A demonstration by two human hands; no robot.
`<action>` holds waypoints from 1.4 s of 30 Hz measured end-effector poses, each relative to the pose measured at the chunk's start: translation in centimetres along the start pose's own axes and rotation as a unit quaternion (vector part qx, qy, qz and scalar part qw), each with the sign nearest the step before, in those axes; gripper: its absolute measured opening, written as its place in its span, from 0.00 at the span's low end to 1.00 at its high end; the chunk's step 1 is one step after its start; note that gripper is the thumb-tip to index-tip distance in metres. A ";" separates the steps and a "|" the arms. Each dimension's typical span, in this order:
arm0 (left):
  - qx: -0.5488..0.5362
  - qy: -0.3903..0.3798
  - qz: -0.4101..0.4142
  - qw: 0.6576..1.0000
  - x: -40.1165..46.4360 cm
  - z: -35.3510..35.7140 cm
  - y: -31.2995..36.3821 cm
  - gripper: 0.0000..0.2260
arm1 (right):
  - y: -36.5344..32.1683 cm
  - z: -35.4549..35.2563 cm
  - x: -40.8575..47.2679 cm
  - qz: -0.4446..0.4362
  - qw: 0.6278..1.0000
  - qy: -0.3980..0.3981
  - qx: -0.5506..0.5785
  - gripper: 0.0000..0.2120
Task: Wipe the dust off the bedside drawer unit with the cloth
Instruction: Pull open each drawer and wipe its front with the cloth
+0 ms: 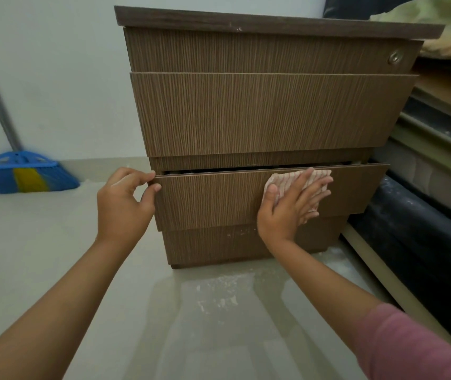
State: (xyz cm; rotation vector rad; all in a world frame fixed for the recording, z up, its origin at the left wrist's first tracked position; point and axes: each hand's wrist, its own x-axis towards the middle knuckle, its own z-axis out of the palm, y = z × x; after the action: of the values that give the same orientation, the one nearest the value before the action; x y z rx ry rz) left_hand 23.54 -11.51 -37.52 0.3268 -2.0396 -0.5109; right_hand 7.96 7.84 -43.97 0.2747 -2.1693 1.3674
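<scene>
I see my right hand (287, 207) press the cloth (295, 179) flat-fingered on the bottom drawer (213, 198), whose long front runs leftward to my left hand (123, 204) pinching its corner.

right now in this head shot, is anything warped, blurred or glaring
Head view: wide-angle bend bows the brown wood-grain drawer unit, its sides leaning inward toward the base; the blue and yellow broom at the left edge looks soft; a pale sheen lies on the grey floor; the right hand flat on the striped cloth and the left hand are fairly sharp.
</scene>
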 end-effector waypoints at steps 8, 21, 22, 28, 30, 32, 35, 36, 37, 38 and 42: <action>-0.003 -0.002 -0.010 1.000 -0.1 0.1 0.0 0.08 | -3.6 3.8 -4.0 -0.046 0.999 -0.022 -0.010 0.35; -0.025 0.003 -0.016 1.000 0.2 -0.2 0.0 0.07 | -2.8 3.6 -3.8 -0.028 0.999 -0.017 0.008 0.35; -0.030 0.004 -0.021 0.999 0.2 -0.2 0.0 0.07 | -3.5 3.7 -3.7 -0.029 0.999 -0.010 0.017 0.35; -0.044 -0.006 -0.036 0.998 0.7 -0.6 -0.2 0.08 | -7.7 6.7 -6.7 -0.090 0.995 -0.035 0.015 0.35; -0.048 -0.009 -0.040 0.998 1.0 -0.7 -0.2 0.08 | -8.6 8.0 -8.1 -0.090 0.995 -0.041 0.003 0.35; -0.050 -0.011 -0.044 0.998 1.1 -0.8 -0.2 0.08 | -8.9 9.1 -9.5 -0.093 0.995 -0.044 -0.016 0.35; -0.053 -0.011 -0.052 0.997 1.1 -0.7 -0.1 0.08 | -7.8 9.9 -10.8 -0.124 0.990 -0.056 -0.044 0.34; -0.053 -0.010 -0.054 0.997 1.0 -0.7 -0.1 0.08 | -7.2 10.0 -11.0 -0.138 0.987 -0.060 -0.055 0.34; -0.052 -0.009 -0.054 0.997 1.0 -0.7 -0.1 0.07 | -6.6 9.9 -11.0 -0.152 0.984 -0.063 -0.067 0.34; -0.051 -0.009 -0.055 0.997 1.0 -0.7 -0.1 0.07 | -5.8 9.7 -10.9 -0.163 0.981 -0.065 -0.079 0.34; -0.049 -0.012 -0.056 0.997 1.0 -0.7 0.0 0.07 | -2.4 8.1 -9.4 -0.170 0.977 -0.072 -0.106 0.35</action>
State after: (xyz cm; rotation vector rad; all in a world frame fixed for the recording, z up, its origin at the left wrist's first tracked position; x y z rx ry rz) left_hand 23.64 -12.13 -36.47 0.3796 -2.0188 -0.6842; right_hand 14.01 -1.52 -49.97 0.6459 -2.2340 0.9440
